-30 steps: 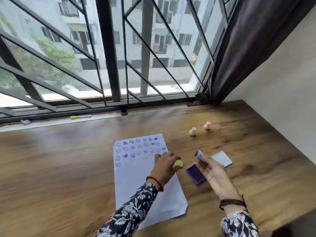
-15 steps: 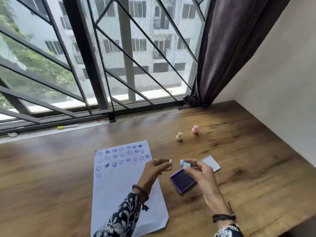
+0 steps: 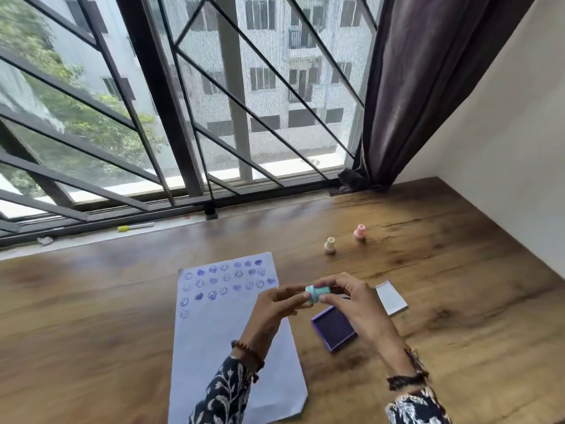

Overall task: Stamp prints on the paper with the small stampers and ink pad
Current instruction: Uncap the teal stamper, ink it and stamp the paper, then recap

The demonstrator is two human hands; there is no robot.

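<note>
Teal stamper (image 3: 318,292) pinched by both hands' fingers (image 3: 328,298), above ink pad (image 3: 334,330) edge

Landmark: ink pad (image 3: 334,332), sat on table (image 3: 91,316). Paper (image 3: 232,332) lay left of pad, prints on its far end. Lid (image 3: 391,296) lay right of pad, slightly behind. Two stampers (image 3: 330,245) (image 3: 359,232) stood well behind pad. Both hands (image 3: 272,307) (image 3: 357,304) met at held stamper (image 3: 318,292) above pad's far edge. Marker (image 3: 136,227) lay on sill, far behind-left.

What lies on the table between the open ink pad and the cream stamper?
Bare wood in the head view; only the hands holding the teal stamper hover above, between ink pad and cream stamper.
</note>
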